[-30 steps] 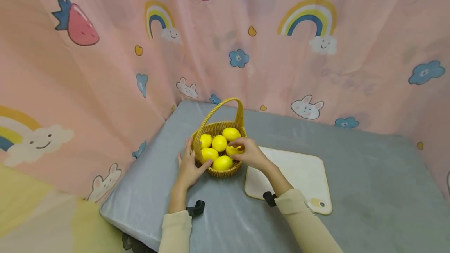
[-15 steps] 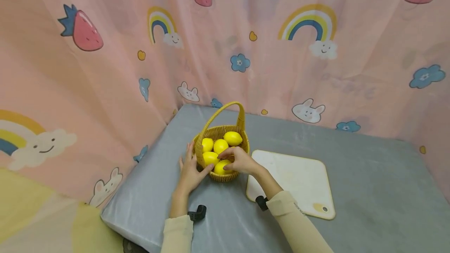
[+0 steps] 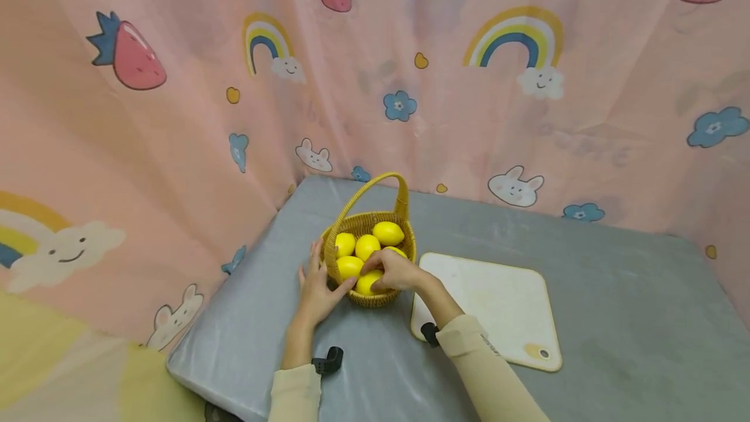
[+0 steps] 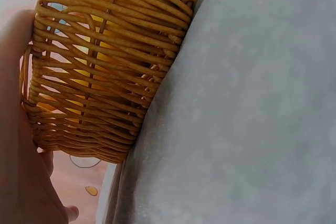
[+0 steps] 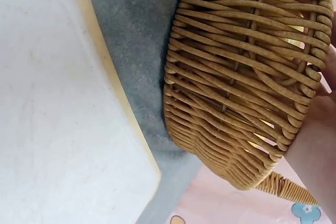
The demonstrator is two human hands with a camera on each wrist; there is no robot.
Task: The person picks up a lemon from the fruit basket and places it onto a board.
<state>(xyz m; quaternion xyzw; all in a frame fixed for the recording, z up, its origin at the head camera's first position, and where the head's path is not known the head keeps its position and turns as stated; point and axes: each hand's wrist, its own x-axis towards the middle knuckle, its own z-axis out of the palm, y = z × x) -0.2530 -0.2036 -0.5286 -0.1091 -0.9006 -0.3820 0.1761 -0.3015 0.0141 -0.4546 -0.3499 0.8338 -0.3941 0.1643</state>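
In the head view a yellow wicker basket (image 3: pixel 375 301) with a tall arched handle holds several yellow lemons (image 3: pixel 387 233). My left hand (image 3: pixel 318 293) rests against the basket's left side, its thumb along the near rim and its other fingers extended up the outside. My right hand (image 3: pixel 400 271) reaches over the right rim and grips the front lemon (image 3: pixel 366 284) between thumb and fingers, covering part of another lemon. Both wrist views show the woven wall close up, with lemons visible only through the gaps; the fingertips inside are hidden there.
A white cutting board (image 3: pixel 492 305) with a yellowish edge lies flat right of the basket, beneath the right forearm. Grey cloth (image 3: pixel 621 318) covers the table. A pink patterned curtain (image 3: pixel 445 116) hangs behind and to the left.
My right hand has moved from the right-hand lemon to the front one, leftward and nearer, and its fingers have closed round it. My left hand stays at the basket's side.
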